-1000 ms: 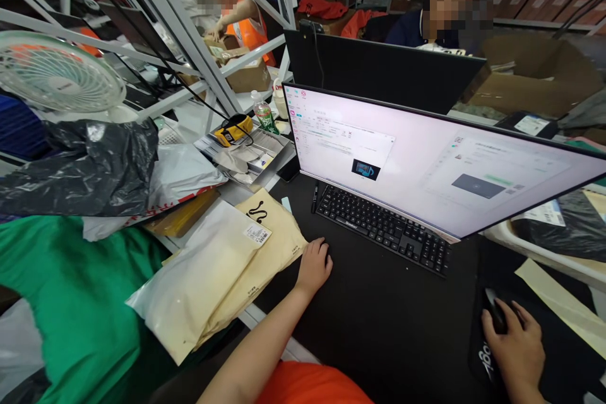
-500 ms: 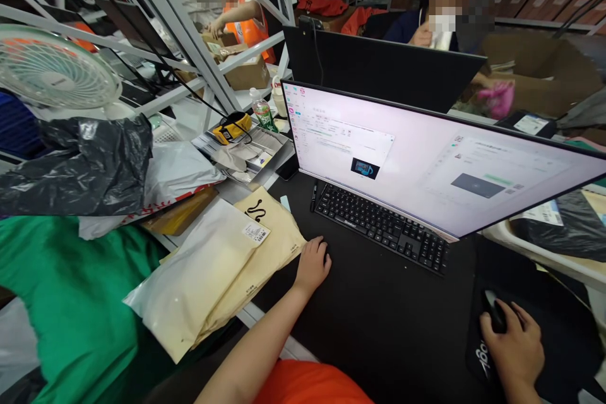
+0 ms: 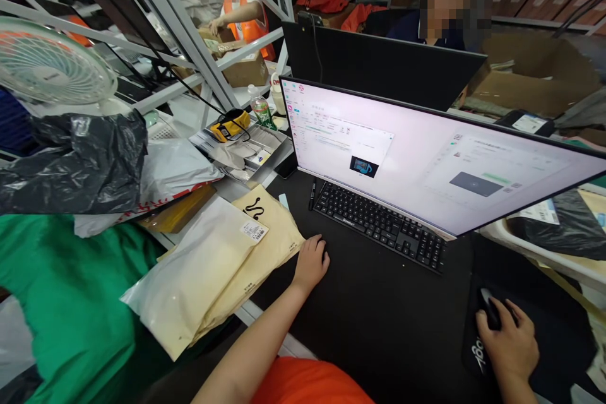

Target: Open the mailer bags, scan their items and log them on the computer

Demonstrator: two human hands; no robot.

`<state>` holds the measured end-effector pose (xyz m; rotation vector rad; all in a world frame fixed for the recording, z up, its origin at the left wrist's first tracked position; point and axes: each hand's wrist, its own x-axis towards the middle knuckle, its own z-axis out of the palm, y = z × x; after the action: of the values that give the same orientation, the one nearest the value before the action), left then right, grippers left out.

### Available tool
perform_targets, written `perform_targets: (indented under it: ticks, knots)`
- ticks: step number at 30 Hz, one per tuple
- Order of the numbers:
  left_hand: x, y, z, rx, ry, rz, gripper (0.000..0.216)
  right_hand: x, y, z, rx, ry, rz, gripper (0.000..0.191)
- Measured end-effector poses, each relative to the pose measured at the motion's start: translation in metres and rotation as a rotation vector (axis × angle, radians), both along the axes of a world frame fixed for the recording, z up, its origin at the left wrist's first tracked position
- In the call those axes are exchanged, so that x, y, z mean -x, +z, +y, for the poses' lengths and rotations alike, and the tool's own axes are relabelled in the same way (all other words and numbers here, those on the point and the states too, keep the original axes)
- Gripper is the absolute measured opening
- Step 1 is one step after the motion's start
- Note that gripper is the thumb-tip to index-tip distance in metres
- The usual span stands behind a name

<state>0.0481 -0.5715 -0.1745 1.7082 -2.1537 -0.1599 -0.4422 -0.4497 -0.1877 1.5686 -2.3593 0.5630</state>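
My right hand (image 3: 510, 338) is closed over a black computer mouse (image 3: 489, 308) on a dark mouse pad (image 3: 553, 328). My left hand (image 3: 311, 261) lies on the black desk mat (image 3: 360, 303), its fingers slightly bent and apart, with nothing visible in them. Its wrist side is right beside a cream drawstring bag (image 3: 279, 233). On that bag rests a clear plastic-wrapped cream packet (image 3: 203, 265) with a white label (image 3: 254, 231). A black keyboard (image 3: 379, 224) sits between my hands, below a lit monitor (image 3: 411, 158) showing windows.
Behind the monitor stands a second, dark screen (image 3: 379, 66), with two people beyond. To the left are a fan (image 3: 50, 66), black plastic (image 3: 80, 164), green cloth (image 3: 85, 303), a yellow device (image 3: 230, 125) and a bottle (image 3: 262, 107). A white tray (image 3: 544, 252) holds packages at right.
Both hands keep their places on the desk and mouse; the view has shifted slightly. Across the desk, one person's raised hand and white item, and a pink thing, are no longer visible.
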Motion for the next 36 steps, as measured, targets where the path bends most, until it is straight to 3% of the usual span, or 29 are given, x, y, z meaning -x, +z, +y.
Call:
perform_targets:
  ticks: [13, 36]
  knots:
    - [-0.0001, 0.0008, -0.0004, -0.017, 0.004, 0.015, 0.024, -0.0008, -0.0015, -0.0005, 0.008, -0.025, -0.033, 0.043]
    - [-0.0005, 0.0002, 0.0009, -0.025, 0.004, 0.036, 0.024, -0.0002, -0.0031, -0.0031, 0.058, 0.013, -0.177, 0.062]
